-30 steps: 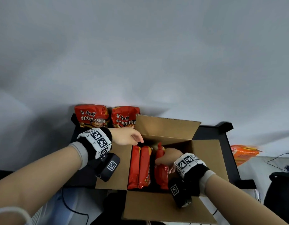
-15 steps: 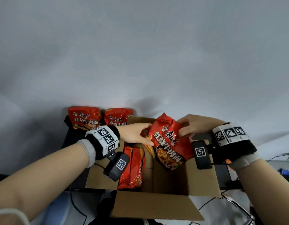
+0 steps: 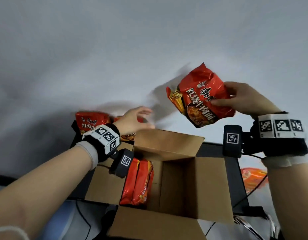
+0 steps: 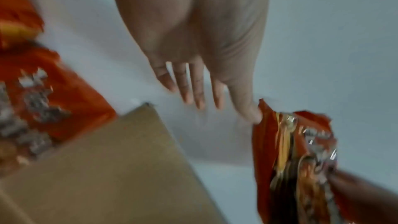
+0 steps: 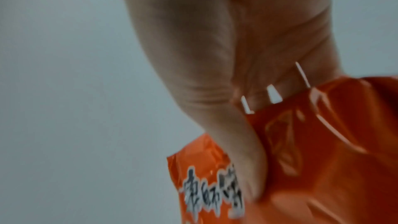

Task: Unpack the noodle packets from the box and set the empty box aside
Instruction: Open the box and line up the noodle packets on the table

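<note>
Since half a second ago: packet lifted clear of box.
Right grip: pinched on packet.
Left grip: empty, fingers spread.
Remaining: two packets inside.

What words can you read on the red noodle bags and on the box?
"康师傅", "红烧牛肉面": held noodle packet, in the right hand.
"红烧": packet by the wall; the rest is hidden.
Packets in the box: print too small.
Cardboard box: no words.
Wrist bands: square code marks only.
</note>
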Demonstrator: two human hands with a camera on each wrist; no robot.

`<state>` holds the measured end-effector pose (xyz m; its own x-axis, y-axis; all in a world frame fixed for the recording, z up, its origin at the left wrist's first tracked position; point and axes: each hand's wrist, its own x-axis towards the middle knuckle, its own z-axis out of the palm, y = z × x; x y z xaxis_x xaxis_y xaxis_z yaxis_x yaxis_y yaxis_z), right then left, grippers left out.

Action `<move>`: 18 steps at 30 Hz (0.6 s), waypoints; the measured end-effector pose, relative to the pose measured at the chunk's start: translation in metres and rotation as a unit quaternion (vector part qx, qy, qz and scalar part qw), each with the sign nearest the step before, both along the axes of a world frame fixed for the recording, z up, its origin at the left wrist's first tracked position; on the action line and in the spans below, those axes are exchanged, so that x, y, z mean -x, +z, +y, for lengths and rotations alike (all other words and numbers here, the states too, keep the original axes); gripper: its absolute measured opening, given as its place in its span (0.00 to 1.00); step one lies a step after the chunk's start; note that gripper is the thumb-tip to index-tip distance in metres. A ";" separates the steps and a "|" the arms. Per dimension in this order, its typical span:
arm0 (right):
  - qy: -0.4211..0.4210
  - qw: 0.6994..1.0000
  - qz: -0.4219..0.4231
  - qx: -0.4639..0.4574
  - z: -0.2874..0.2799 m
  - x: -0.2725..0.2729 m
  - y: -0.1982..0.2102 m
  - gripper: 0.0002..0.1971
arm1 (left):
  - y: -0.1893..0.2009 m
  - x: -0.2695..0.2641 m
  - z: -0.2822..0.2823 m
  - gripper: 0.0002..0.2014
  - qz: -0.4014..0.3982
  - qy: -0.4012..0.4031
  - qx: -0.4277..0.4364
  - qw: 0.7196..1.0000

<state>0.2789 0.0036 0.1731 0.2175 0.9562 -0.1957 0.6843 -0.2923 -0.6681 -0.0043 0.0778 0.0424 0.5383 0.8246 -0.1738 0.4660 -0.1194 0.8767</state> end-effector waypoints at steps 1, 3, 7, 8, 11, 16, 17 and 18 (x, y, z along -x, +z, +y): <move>-0.002 0.999 -0.038 -0.020 0.006 0.001 -0.002 0.19 | -0.010 0.003 0.001 0.25 0.064 -0.041 0.015 0.997; 0.028 0.993 -0.111 -0.036 0.018 0.007 -0.010 0.22 | -0.029 0.008 -0.001 0.19 0.143 -0.075 0.012 0.987; 0.101 0.986 -0.131 0.000 0.038 0.026 -0.045 0.30 | -0.031 0.021 -0.005 0.08 0.143 -0.090 0.016 0.986; 0.116 0.985 -0.125 0.016 0.043 0.030 -0.057 0.31 | -0.028 0.027 -0.004 0.12 0.142 -0.094 0.029 0.985; 0.156 0.978 -0.114 0.081 0.056 0.041 -0.088 0.30 | -0.025 0.046 0.000 0.08 0.134 -0.094 0.072 0.984; 0.200 0.944 -0.200 0.172 0.076 0.067 -0.132 0.24 | -0.027 0.071 0.011 0.09 0.150 -0.116 0.129 0.973; 0.209 0.940 -0.208 0.174 0.078 0.073 -0.139 0.22 | -0.028 0.074 0.013 0.09 0.153 -0.124 0.144 0.970; 0.217 0.936 -0.214 0.176 0.080 0.079 -0.145 0.20 | -0.030 0.077 0.014 0.09 0.152 -0.129 0.157 0.967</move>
